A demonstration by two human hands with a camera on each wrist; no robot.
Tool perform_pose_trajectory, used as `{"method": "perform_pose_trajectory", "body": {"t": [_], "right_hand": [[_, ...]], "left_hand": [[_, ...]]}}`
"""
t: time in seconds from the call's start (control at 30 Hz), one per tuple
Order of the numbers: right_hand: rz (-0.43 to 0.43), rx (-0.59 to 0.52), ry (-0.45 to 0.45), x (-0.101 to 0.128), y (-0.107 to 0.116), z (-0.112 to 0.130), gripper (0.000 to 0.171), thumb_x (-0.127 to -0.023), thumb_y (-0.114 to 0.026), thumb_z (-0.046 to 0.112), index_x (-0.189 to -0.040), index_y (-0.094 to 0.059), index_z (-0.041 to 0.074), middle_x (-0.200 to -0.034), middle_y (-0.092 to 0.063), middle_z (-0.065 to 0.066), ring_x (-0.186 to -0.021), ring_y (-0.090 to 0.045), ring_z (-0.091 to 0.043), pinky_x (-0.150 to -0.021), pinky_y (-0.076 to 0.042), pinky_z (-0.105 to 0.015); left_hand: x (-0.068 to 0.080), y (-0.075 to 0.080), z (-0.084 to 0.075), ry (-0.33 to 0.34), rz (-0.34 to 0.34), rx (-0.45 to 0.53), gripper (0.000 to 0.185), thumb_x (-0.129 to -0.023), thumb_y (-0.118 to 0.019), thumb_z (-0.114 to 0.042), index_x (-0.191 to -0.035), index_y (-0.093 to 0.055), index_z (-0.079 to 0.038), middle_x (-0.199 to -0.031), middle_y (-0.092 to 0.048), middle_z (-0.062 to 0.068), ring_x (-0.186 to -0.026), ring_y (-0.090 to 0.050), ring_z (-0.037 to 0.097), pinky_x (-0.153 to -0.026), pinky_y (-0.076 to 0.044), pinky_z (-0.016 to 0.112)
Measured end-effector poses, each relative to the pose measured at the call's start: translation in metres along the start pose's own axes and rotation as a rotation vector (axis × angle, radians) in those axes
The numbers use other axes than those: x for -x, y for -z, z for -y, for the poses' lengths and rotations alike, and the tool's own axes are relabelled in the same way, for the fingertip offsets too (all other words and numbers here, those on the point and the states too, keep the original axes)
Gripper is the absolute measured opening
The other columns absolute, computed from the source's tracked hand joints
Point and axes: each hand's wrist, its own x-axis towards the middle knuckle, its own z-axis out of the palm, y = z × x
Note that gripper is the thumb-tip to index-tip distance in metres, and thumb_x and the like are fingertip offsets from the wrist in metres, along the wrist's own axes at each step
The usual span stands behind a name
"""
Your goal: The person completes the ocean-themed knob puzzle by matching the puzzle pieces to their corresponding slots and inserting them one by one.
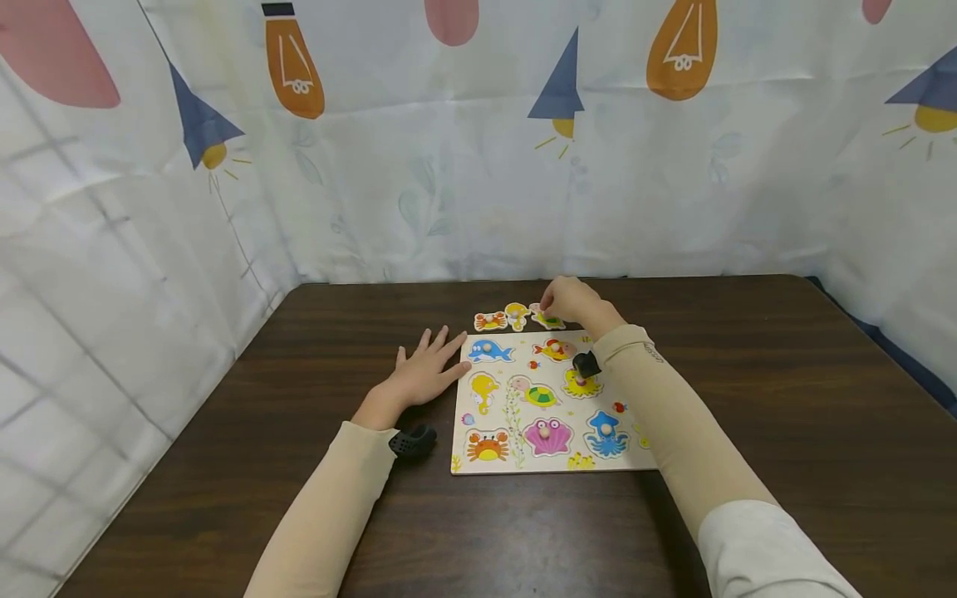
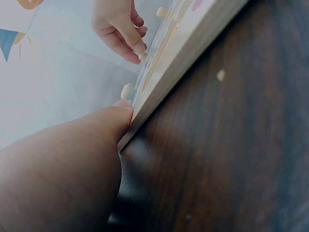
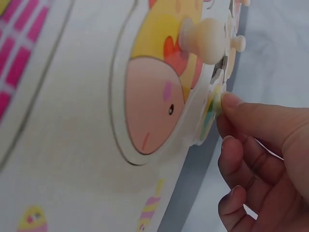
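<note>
A wooden sea-animal puzzle board (image 1: 523, 465) lies flat on the dark table. My left hand (image 1: 426, 374) rests flat on the table with straight fingers, their tips against the board's left edge (image 2: 183, 53). My right hand (image 1: 566, 301) reaches past the board's far edge and pinches a small green and pink puzzle piece (image 1: 549, 321) lying on the table there. In the right wrist view the fingertips (image 3: 231, 102) hold that piece (image 3: 212, 104) by its rim, just beyond the fish piece (image 3: 154, 96) with its wooden peg (image 3: 205, 34).
Two loose pieces, a crab (image 1: 490, 321) and a yellow one (image 1: 516, 315), lie left of the held piece. Whale, seahorse, turtle, crab, shell and octopus pieces sit in the board. Patterned cloth walls (image 1: 478, 166) surround the table (image 1: 785, 399).
</note>
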Motion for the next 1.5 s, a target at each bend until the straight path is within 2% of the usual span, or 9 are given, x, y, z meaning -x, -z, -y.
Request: {"method": "perform_pose_trajectory", "body": {"t": [0.4, 0.73, 1.1, 1.3, 1.5], "right_hand": [[-0.012, -0.016, -0.013, -0.001, 0.001, -0.002, 0.019, -0.1, -0.069, 0.013, -0.115, -0.075, 0.003, -0.113, -0.07, -0.014, -0.099, -0.065, -0.03, -0.088, -0.054, -0.044], [0.011, 0.02, -0.01, -0.003, -0.001, 0.002, 0.012, -0.102, -0.066, 0.015, -0.101, -0.073, 0.005, -0.099, -0.067, -0.01, -0.085, -0.057, -0.025, -0.077, -0.048, -0.04], [-0.012, 0.103, 0.026, 0.0, 0.003, -0.002, 0.018, -0.106, -0.059, 0.017, -0.115, -0.07, 0.004, -0.114, -0.067, -0.013, -0.095, -0.061, -0.028, -0.086, -0.05, -0.045], [-0.018, 0.133, 0.069, 0.008, 0.008, -0.001, 0.023, -0.107, -0.058, 0.019, -0.121, -0.07, 0.004, -0.112, -0.068, -0.011, -0.092, -0.062, -0.025, -0.085, -0.051, -0.043], [-0.016, 0.13, 0.116, 0.016, 0.01, -0.001, 0.022, -0.107, -0.059, 0.018, -0.118, -0.071, 0.004, -0.107, -0.069, -0.01, -0.088, -0.062, -0.025, -0.083, -0.052, -0.042]], "left_hand": [[-0.003, 0.001, 0.001, 0.003, -0.001, -0.004, 0.071, -0.108, -0.042, -0.054, -0.167, -0.017, -0.024, -0.171, -0.005, 0.014, -0.156, 0.003, 0.04, -0.113, 0.002, 0.075], [-0.002, 0.001, 0.001, 0.009, -0.003, -0.002, 0.07, -0.108, -0.042, -0.052, -0.167, -0.018, -0.023, -0.171, -0.005, 0.014, -0.155, 0.004, 0.04, -0.113, 0.003, 0.075], [-0.003, -0.001, 0.001, 0.005, 0.003, -0.014, 0.07, -0.108, -0.042, -0.052, -0.167, -0.017, -0.023, -0.171, -0.005, 0.014, -0.156, 0.003, 0.04, -0.113, 0.001, 0.075], [-0.002, 0.0, 0.0, 0.002, 0.001, -0.016, 0.07, -0.108, -0.042, -0.053, -0.167, -0.018, -0.023, -0.171, -0.005, 0.015, -0.155, 0.002, 0.041, -0.113, 0.001, 0.076], [-0.002, 0.0, 0.002, -0.011, -0.008, -0.02, 0.069, -0.108, -0.042, -0.052, -0.166, -0.02, -0.021, -0.171, -0.007, 0.016, -0.155, 0.001, 0.042, -0.112, 0.0, 0.077]]}}
